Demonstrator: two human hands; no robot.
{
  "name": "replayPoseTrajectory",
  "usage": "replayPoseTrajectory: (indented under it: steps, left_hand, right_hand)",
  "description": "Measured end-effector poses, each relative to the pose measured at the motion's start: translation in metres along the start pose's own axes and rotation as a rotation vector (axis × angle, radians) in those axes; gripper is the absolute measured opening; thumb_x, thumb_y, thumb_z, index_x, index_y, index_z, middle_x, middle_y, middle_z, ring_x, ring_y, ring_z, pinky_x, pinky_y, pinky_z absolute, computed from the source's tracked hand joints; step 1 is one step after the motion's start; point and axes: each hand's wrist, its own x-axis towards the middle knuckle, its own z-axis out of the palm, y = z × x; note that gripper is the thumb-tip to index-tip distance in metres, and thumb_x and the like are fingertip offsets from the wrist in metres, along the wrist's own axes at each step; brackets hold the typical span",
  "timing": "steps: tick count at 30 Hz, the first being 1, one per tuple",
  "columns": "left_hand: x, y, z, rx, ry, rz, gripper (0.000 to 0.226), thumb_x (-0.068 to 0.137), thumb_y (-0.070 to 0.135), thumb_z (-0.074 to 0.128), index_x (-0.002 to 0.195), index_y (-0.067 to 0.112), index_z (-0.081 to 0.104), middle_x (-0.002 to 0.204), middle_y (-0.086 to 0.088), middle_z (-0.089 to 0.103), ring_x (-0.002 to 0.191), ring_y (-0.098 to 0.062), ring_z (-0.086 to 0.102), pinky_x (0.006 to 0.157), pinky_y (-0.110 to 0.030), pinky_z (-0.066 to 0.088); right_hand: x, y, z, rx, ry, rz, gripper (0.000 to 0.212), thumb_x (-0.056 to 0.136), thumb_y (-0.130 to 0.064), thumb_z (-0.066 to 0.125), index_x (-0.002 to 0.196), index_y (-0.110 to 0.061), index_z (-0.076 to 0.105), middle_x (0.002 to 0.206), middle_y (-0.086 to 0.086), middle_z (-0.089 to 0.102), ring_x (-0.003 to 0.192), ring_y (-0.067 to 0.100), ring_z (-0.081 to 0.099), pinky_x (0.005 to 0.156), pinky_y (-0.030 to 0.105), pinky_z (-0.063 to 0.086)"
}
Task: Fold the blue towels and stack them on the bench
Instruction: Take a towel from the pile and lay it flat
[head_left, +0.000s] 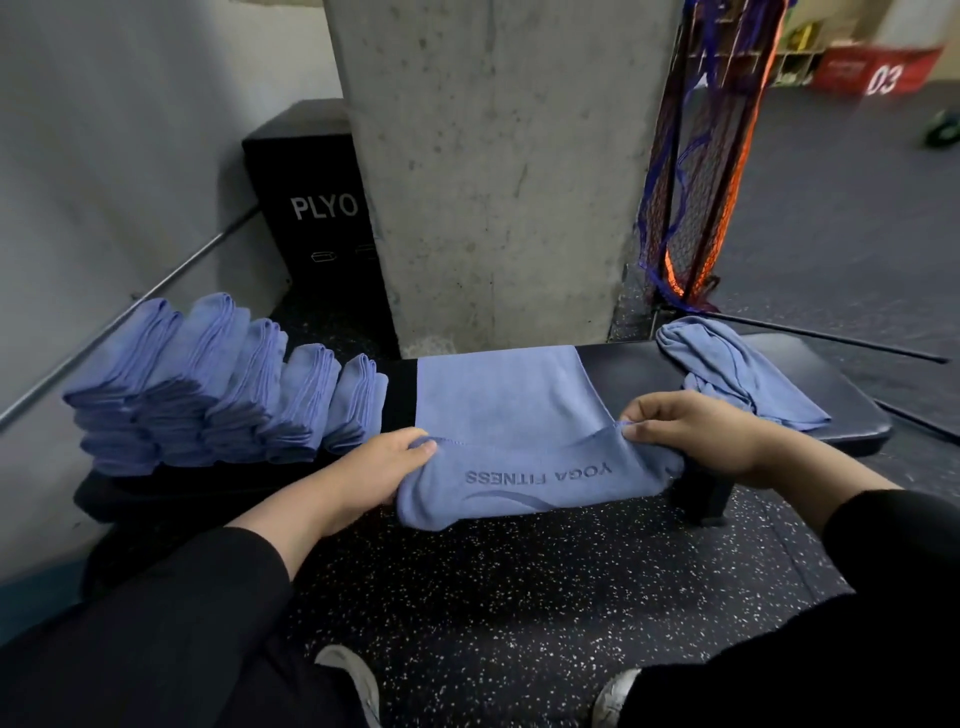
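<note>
A blue towel (509, 405) printed "YOGA FITNESS" lies across the middle of the black bench (623, 369), its near end hanging over the front edge. My left hand (374, 467) grips the towel's near left corner. My right hand (691, 431) pinches the near right corner. Several folded blue towels (218, 384) stand in leaning stacks on the bench's left end. One crumpled blue towel (737, 374) lies on the right end, just behind my right hand.
A concrete pillar (493, 171) rises directly behind the bench. A black "PLYO" box (317, 218) stands behind the stacks. A netted bundle with orange and blue cords (696, 171) hangs at the pillar's right. Speckled rubber floor (519, 597) and my shoes lie below.
</note>
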Motion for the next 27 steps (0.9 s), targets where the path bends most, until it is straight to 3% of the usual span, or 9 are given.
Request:
replayPoseTrajectory:
  steps: [2, 4, 6, 9, 12, 14, 17, 22, 27]
  left_hand:
    - [-0.003, 0.000, -0.007, 0.002, -0.065, -0.073, 0.030, 0.109, 0.030, 0.043, 0.119, 0.013, 0.065, 0.116, -0.006, 0.074, 0.109, -0.021, 0.070, 0.085, -0.032, 0.053]
    - [0.000, 0.002, -0.017, 0.072, -0.038, -0.077, 0.032, 0.108, 0.034, 0.042, 0.119, 0.014, 0.065, 0.118, -0.013, 0.072, 0.106, -0.025, 0.069, 0.086, -0.040, 0.053]
    - [0.008, 0.005, -0.023, 0.060, 0.034, -0.056, 0.033, 0.109, 0.031, 0.041, 0.115, 0.007, 0.062, 0.110, -0.016, 0.071, 0.096, -0.028, 0.069, 0.086, -0.046, 0.057]
    - [0.029, 0.005, -0.028, 0.083, 0.200, -0.004, 0.035, 0.107, 0.035, 0.041, 0.098, 0.005, 0.055, 0.089, -0.014, 0.061, 0.081, -0.025, 0.061, 0.083, -0.055, 0.057]
    - [0.056, 0.007, -0.029, 0.195, 0.410, 0.055, 0.034, 0.106, 0.038, 0.041, 0.081, 0.016, 0.048, 0.071, -0.002, 0.048, 0.071, -0.020, 0.048, 0.066, -0.039, 0.045]
    - [0.076, 0.009, -0.028, 0.319, 0.540, 0.077, 0.029, 0.107, 0.032, 0.042, 0.085, 0.017, 0.053, 0.068, 0.002, 0.050, 0.064, -0.017, 0.046, 0.056, -0.027, 0.032]
    - [0.111, 0.007, -0.030, 0.347, 0.629, 0.097, 0.027, 0.106, 0.034, 0.043, 0.087, 0.020, 0.056, 0.068, 0.000, 0.055, 0.064, -0.019, 0.050, 0.056, -0.034, 0.033]
    - [0.169, 0.003, -0.030, 0.438, 0.652, 0.064, 0.028, 0.106, 0.034, 0.043, 0.086, 0.018, 0.056, 0.072, -0.002, 0.057, 0.071, -0.024, 0.054, 0.057, -0.034, 0.032]
    - [0.206, -0.018, -0.024, 0.700, 0.467, 0.059, 0.035, 0.106, 0.026, 0.044, 0.074, 0.012, 0.044, 0.078, -0.002, 0.051, 0.081, -0.029, 0.051, 0.064, -0.037, 0.029]
  right_hand:
    - [0.000, -0.002, 0.005, 0.023, 0.033, -0.005, 0.017, 0.098, -0.024, 0.064, 0.095, -0.007, 0.065, 0.081, 0.005, 0.059, 0.076, 0.017, 0.047, 0.069, 0.033, 0.037]
    - [0.005, -0.007, 0.011, -0.017, 0.110, -0.008, 0.017, 0.099, -0.024, 0.063, 0.092, -0.008, 0.065, 0.079, 0.001, 0.059, 0.073, 0.010, 0.048, 0.065, 0.023, 0.041]
    - [0.017, -0.012, 0.015, -0.044, 0.160, -0.003, 0.017, 0.100, -0.023, 0.061, 0.092, -0.009, 0.065, 0.076, 0.001, 0.059, 0.068, 0.009, 0.047, 0.058, 0.018, 0.040]
    - [0.050, -0.015, 0.017, -0.053, 0.234, 0.018, 0.017, 0.100, -0.023, 0.059, 0.091, -0.011, 0.066, 0.072, 0.005, 0.056, 0.068, 0.016, 0.046, 0.062, 0.028, 0.038]
    - [0.092, -0.011, 0.016, -0.091, 0.360, 0.020, 0.016, 0.099, -0.017, 0.055, 0.086, -0.009, 0.063, 0.063, 0.003, 0.052, 0.056, 0.017, 0.047, 0.048, 0.026, 0.042]
    - [0.117, -0.004, 0.014, -0.186, 0.468, -0.003, 0.014, 0.095, -0.014, 0.054, 0.084, -0.013, 0.063, 0.061, 0.000, 0.056, 0.054, 0.018, 0.050, 0.053, 0.030, 0.046]
    - [0.153, 0.010, 0.010, -0.283, 0.541, -0.001, 0.010, 0.094, -0.016, 0.055, 0.085, -0.015, 0.060, 0.067, -0.003, 0.059, 0.065, 0.021, 0.053, 0.063, 0.031, 0.038]
    - [0.202, 0.035, 0.018, -0.389, 0.481, 0.003, 0.007, 0.097, -0.020, 0.052, 0.095, -0.018, 0.059, 0.086, 0.001, 0.062, 0.085, 0.027, 0.059, 0.072, 0.030, 0.037]
    - [0.220, 0.059, 0.033, -0.545, 0.314, 0.047, 0.012, 0.099, -0.018, 0.044, 0.092, -0.018, 0.054, 0.091, 0.000, 0.059, 0.088, 0.028, 0.057, 0.071, 0.032, 0.039]
